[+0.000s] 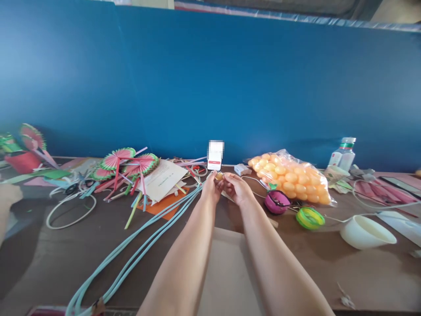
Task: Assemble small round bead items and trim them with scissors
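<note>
My left hand (212, 188) and my right hand (237, 188) are raised close together over the middle of the table. Between their fingertips is a small round gold-coloured piece (219, 176), too small to name. Both hands have their fingers closed around its edges. Just behind it, a phone (214, 161) with a lit white screen leans upright. Several light blue tubes (154, 219) run from beside my left hand to the near left. To the right of my right hand are a purple bowl (275, 208) with small dark pieces and a green-yellow bowl (309, 218).
Along the blue partition (210, 79) lie paper watermelon fans (119, 159), papers (164, 179) and a bag of orange balls (291, 177). On the right are a white cup (366, 232) and a clear bottle (344, 154). Another person's hand (9, 195) shows at the left edge.
</note>
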{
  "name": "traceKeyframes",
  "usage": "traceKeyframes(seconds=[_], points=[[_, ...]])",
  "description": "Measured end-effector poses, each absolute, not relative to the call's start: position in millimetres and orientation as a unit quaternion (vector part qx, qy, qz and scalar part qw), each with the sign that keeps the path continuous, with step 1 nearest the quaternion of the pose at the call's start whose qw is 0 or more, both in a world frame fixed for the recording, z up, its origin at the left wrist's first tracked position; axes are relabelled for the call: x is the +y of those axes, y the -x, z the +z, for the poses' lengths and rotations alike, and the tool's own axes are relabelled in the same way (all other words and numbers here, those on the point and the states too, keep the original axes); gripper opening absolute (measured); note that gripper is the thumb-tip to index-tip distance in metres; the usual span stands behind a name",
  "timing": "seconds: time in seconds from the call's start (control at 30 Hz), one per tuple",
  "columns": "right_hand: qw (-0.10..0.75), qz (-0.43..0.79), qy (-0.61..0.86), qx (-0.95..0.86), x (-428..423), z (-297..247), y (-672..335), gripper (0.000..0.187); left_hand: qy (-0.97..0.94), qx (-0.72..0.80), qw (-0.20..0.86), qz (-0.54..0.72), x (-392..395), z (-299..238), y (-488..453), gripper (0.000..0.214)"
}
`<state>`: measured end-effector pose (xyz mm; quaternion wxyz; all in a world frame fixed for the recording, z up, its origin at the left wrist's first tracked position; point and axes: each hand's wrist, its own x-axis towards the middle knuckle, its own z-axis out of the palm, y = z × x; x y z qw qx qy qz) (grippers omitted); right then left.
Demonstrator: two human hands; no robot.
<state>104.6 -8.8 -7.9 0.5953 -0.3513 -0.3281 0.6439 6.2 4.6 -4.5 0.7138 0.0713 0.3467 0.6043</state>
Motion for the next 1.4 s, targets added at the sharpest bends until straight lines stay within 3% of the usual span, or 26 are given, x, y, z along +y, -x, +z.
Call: traceKeyframes(seconds=[0.37,0.87,1.4], points=[[0.573,0.697,0.320,-0.289,-6.5,-14.0,-107.2,0.033,-0.142,0.380,0.689,0.600,2.2,-10.6,-8.4,0.020],[0.561,0.739,0.302,-0.220,-5.3,-12.8,-108.8,0.017,-0.179,0.379,0.661,0.622,1.7,-13.0,-8.3,0.018],[0.570,0.730,0.297,-0.233,-9.7,-8.8,-108.3,0.019,-0.181,0.382,0.660,0.621,4.0,-14.7,-7.5,0.022]])
